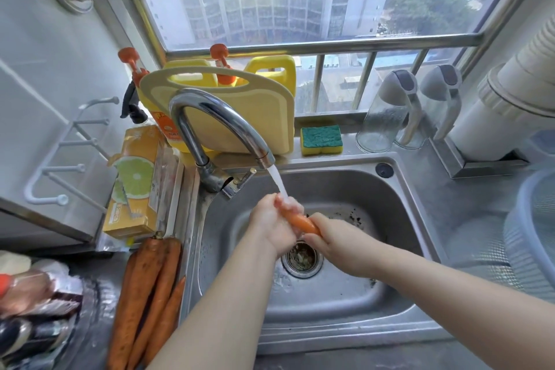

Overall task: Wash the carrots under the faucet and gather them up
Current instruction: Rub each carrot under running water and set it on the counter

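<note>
**One carrot under the tap, the rest waiting on the worktop**

Nearest the camera, both forearms reach out over the front rim of the sink (345,336). Between them is the carrot (300,222) being washed, held slantwise above the drain (301,258), its upper end right where the water stream (279,183) lands. The left hand (270,219) is wrapped around that upper end, fingers closed on it in the flow. The right hand (330,239) pinches the lower end, fingers closed on the tip, just right of the drain.

To do this step well, I would judge it best to roll the carrot with the right hand while the left rubs along its length, then shift the carrot so the lower half also passes under the stream; wet carrot is likely slippery, so a firm hold at the tip matters.

Outward from there, the faucet (216,117) arches over from the back left corner. The unwashed carrots (144,300) lie in a bunch on the worktop (90,294) just left of the sink, well apart from both hands. A colander (534,234) sits on the right side, a plausible place to gather washed ones.
</note>
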### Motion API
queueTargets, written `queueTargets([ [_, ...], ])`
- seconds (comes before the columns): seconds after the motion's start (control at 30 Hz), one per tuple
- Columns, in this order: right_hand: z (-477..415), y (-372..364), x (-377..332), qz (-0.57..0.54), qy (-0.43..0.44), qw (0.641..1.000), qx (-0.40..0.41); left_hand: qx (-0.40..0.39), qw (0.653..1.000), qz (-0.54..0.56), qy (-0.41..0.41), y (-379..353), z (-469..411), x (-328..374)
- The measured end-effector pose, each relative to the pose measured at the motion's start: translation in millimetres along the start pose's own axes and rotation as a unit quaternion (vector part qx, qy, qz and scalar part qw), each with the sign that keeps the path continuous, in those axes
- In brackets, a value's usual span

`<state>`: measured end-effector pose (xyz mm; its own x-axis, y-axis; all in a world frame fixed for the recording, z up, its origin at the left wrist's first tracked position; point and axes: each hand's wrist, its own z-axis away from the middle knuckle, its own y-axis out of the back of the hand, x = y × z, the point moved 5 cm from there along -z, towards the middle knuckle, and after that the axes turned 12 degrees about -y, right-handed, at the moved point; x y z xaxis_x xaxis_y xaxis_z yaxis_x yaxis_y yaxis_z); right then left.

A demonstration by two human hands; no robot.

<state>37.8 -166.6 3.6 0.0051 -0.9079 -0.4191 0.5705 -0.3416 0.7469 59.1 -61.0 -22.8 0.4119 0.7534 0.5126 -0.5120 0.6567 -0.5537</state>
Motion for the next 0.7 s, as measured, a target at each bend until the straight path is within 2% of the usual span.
queueTargets([
  [0.07, -2.3, 6.9, 7.2, 0.000, -0.028, 0.998, 0.057, -0.011, 1.000, 0.017, 0.007, 0.0, 2.6, -0.1],
  [0.13, -1.4, 14.8, 4.8, 0.016, -0.031, 0.991, 0.130, 0.003, 0.999, 0.033, -0.035, -4.7, 8.2, -2.5],
  [0.23, 1.5, 22.2, -5.3, 0.052, -0.022, 0.977, 0.208, 0.014, 0.984, -0.056, -0.169, -8.4, 13.4, -6.8],
  [0.3, -0.6, 20.9, -4.7, 0.026, -0.027, 0.978, 0.207, -0.021, 0.971, -0.120, -0.205, -7.5, 11.1, -5.2],
  [0.37, -4.2, 18.9, 1.6, -0.058, -0.042, 0.984, 0.163, -0.074, 0.955, -0.182, -0.220, -3.3, 8.5, 0.8],
  [0.47, -8.8, 13.7, 7.7, -0.179, -0.042, 0.983, 0.025, -0.139, 0.905, -0.319, -0.247, 7.9, 7.5, 11.9],
  [0.5, -7.7, 10.2, 8.4, -0.240, -0.048, 0.969, -0.040, -0.150, 0.892, -0.343, -0.254, 10.6, 8.9, 15.3],
  [0.57, -5.0, 4.7, 8.4, -0.371, -0.058, 0.916, -0.144, -0.154, 0.887, -0.348, -0.260, 12.9, 11.8, 19.8],
  [0.63, -4.8, 1.6, 8.0, -0.447, -0.068, 0.871, -0.191, -0.137, 0.898, -0.323, -0.266, 12.1, 15.2, 20.9],
  [0.7, -7.1, -0.9, 6.4, -0.493, -0.081, 0.838, -0.220, -0.116, 0.923, -0.271, -0.248, 12.4, 14.8, 19.7],
])
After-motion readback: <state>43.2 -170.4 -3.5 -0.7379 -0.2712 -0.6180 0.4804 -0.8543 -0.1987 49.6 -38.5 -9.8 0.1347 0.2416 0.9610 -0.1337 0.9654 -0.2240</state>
